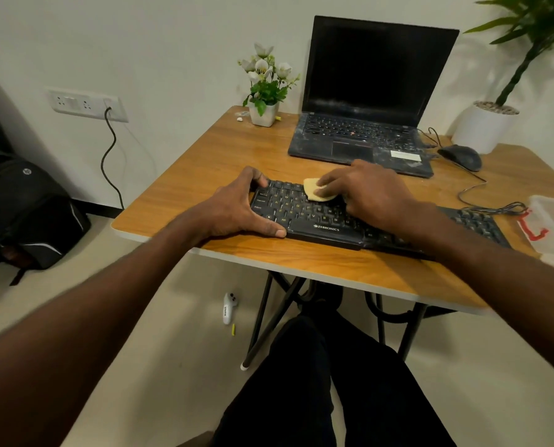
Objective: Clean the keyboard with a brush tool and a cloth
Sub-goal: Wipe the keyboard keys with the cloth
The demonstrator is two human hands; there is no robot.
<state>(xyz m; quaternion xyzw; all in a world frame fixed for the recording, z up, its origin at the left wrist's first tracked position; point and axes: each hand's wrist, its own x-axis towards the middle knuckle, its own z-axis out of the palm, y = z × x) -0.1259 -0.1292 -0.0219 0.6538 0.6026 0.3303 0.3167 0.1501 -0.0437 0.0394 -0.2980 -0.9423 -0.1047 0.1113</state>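
Note:
A black Zebronics keyboard (304, 217) lies along the front of the wooden table (204, 162). My left hand (237, 204) grips its left end, fingers curled over the far edge and thumb along the near edge. My right hand (369, 188) presses a small yellow cloth (314, 188) onto the upper key rows with its fingers laid over it. My right forearm hides the middle of the keyboard. No brush is in view.
A dusty open laptop (362, 137) stands behind the keyboard, with a black mouse (461, 156) and its cable to the right. A small flower pot (264, 112) sits at the back corner. A clear plastic box (553, 221) is at the right edge.

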